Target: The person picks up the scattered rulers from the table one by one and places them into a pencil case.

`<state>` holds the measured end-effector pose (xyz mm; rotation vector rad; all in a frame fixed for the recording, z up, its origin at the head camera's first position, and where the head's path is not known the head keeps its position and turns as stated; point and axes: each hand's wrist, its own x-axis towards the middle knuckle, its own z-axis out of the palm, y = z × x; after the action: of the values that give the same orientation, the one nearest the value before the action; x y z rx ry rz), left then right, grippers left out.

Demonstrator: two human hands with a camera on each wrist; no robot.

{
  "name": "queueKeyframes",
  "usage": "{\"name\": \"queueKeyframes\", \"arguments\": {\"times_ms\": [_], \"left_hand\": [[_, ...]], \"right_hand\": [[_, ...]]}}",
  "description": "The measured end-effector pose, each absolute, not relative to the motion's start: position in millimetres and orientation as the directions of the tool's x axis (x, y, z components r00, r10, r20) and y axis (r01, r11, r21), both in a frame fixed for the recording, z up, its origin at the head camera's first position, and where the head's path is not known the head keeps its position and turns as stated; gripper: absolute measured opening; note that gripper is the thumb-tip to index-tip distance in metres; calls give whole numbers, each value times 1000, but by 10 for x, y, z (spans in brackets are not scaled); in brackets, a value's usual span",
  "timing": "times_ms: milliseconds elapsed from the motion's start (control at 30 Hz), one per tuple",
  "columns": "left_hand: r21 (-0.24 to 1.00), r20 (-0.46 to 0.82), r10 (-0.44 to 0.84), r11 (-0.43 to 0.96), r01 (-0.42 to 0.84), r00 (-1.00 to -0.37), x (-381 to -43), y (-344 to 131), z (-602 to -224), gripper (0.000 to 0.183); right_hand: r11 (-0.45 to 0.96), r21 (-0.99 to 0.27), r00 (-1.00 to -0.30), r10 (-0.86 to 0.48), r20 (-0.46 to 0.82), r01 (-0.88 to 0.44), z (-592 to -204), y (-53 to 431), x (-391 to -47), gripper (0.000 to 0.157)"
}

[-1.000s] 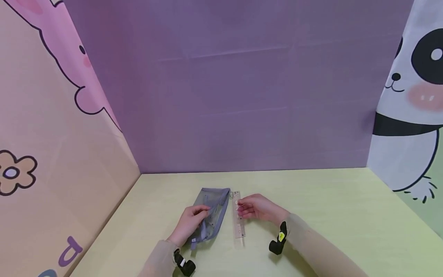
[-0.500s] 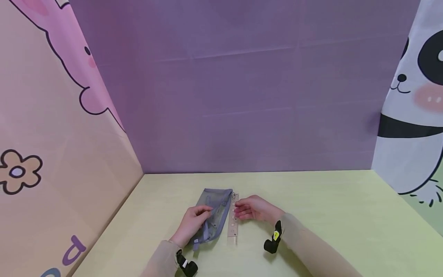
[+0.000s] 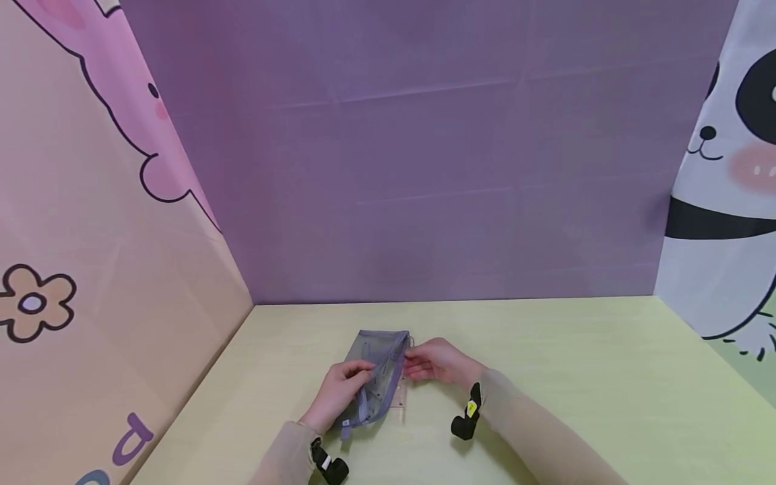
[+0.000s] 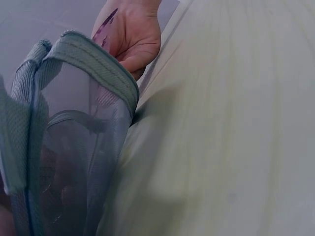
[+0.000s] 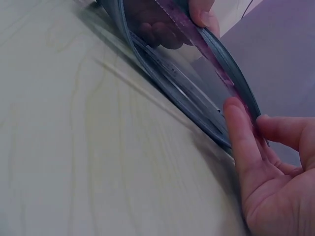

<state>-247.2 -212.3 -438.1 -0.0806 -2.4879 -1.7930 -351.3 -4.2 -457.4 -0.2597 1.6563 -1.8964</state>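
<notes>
In the head view my left hand (image 3: pixel 342 387) pinches a greyish-blue mesh zip pouch (image 3: pixel 378 377) by the side of its opening. My right hand (image 3: pixel 439 362) is at the pouch's right edge, holding a clear ruler (image 3: pixel 398 396) between thumb and fingers. The ruler's near end shows below the edge, and the pouch overlaps the rest. In the right wrist view, the right fingertips (image 5: pixel 235 110) are right at the gaping mouth, where a pinkish strip runs along the rim. Slim items show through the mesh (image 5: pixel 172 73). Through the left wrist view the pouch (image 4: pixel 78 123) stands partly open.
A pale wood-grain table (image 3: pixel 545 364) lies under everything. A purple backdrop (image 3: pixel 424 168) rises behind it, with cartoon-printed panels (image 3: pixel 151 256) on both sides. Black wrist cameras (image 3: pixel 465 424) are strapped to both wrists.
My right hand has moved left with the ruler, from beside the pouch to its opening edge. Most of the ruler is now covered by the pouch and hand. The left hand keeps its grip.
</notes>
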Motion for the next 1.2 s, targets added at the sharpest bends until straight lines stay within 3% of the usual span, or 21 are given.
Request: {"name": "queueKeyframes", "arguments": {"times_ms": [633, 1200], "left_hand": [[945, 86, 16, 315, 87, -996, -2484, -2152, -4436, 22], [942, 88, 9, 325, 86, -996, -2489, -2158, -4454, 21]], "right_hand": [[-60, -954, -829, -514, -223, 294, -4612, -337, -3522, 13], [9, -972, -844, -495, -207, 233, -4584, -446, -3452, 19]]}}
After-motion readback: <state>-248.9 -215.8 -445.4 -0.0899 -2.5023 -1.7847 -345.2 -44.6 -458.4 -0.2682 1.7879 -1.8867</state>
